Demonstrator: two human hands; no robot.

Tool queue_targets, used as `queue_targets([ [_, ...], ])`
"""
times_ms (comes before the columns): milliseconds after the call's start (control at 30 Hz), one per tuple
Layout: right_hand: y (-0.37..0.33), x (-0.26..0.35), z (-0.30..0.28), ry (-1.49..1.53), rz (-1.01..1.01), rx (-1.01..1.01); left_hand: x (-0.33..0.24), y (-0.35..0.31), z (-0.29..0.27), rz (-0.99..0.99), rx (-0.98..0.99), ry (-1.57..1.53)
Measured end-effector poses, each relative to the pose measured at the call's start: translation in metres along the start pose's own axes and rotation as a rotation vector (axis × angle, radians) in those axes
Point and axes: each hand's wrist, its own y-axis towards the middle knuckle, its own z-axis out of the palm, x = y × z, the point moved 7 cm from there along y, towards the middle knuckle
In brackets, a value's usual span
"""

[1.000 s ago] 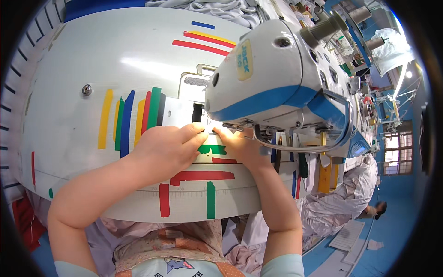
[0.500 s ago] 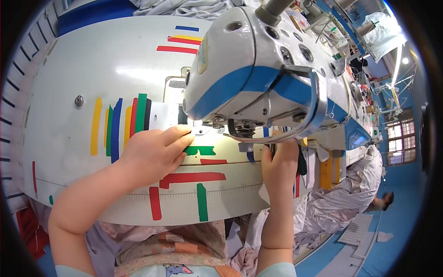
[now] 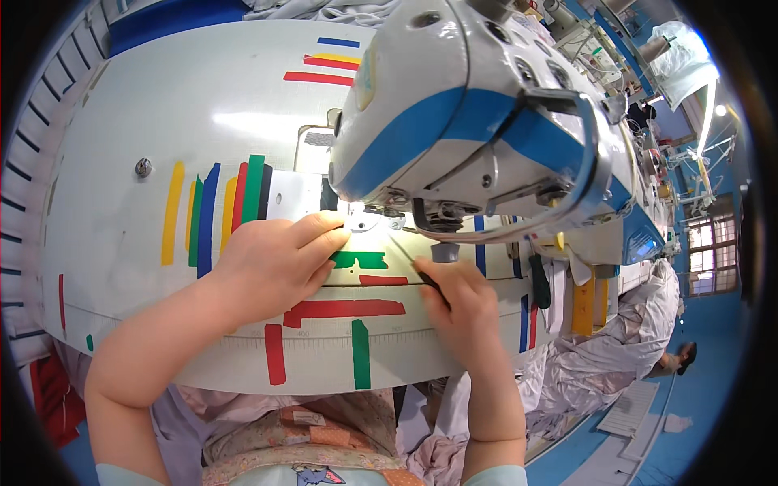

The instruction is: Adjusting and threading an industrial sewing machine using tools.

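The white and blue sewing machine head [image 3: 454, 105] stands over its needle plate [image 3: 365, 222], which is brightly lit. My left hand [image 3: 275, 259] rests on the table left of the plate. Its thumb and fingers are pinched together at the plate's edge, and whatever they hold is too small or hidden to name. My right hand [image 3: 466, 304] is closed around a thin, dark-handled pointed tool [image 3: 408, 251], its tip aimed up and left toward the plate. Below the plate, a green tape strip [image 3: 362, 260] sticks to the table between my hands.
Coloured tape strips [image 3: 208, 219] run up the white table [image 3: 105, 162] left of the plate. A metal guard [image 3: 587, 178] curves out in front of the machine head. At the right hangs pale crumpled cloth [image 3: 608, 348]; more cloth [image 3: 324, 12] lies behind the table.
My right hand has come left from beside the machine's right side, bringing the thin tool toward the needle plate. My left hand keeps its pinch there. The whole view has shifted slightly.
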Motion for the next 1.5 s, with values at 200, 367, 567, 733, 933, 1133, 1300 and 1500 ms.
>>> queue_targets([
  [200, 0.014, -0.005, 0.011, -0.022, -0.017, 0.065, -0.003, 0.002, -0.002, 0.01, -0.052, -0.022],
  [367, 0.019, -0.01, 0.003, -0.124, -0.033, -0.094, 0.002, -0.003, -0.006, -0.029, -0.027, -0.107],
  [567, 0.005, -0.03, -0.016, -0.407, -0.019, -0.321, 0.027, -0.032, 0.017, -0.769, 0.0, -1.583],
  [733, 0.001, 0.022, -0.012, -0.087, -0.072, -0.283, 0.007, -0.032, 0.018, -0.755, -0.188, -2.175],
  [933, 0.013, 0.072, 0.04, 0.365, -0.09, -0.045, -0.005, -0.032, 0.025, -0.774, -0.133, -2.227],
  [1133, 0.015, 0.078, 0.056, 0.311, -0.114, -0.031, -0.009, -0.036, 0.027, -0.747, -0.072, -2.141],
  [1300, 0.015, 0.085, 0.056, 0.222, -0.174, -0.047, -0.013, -0.037, 0.032, -0.68, -0.045, -2.1],
  [1500, 0.015, 0.096, 0.059, 0.157, -0.288, -0.052, -0.017, -0.037, 0.034, -0.63, 0.011, -2.094],
])
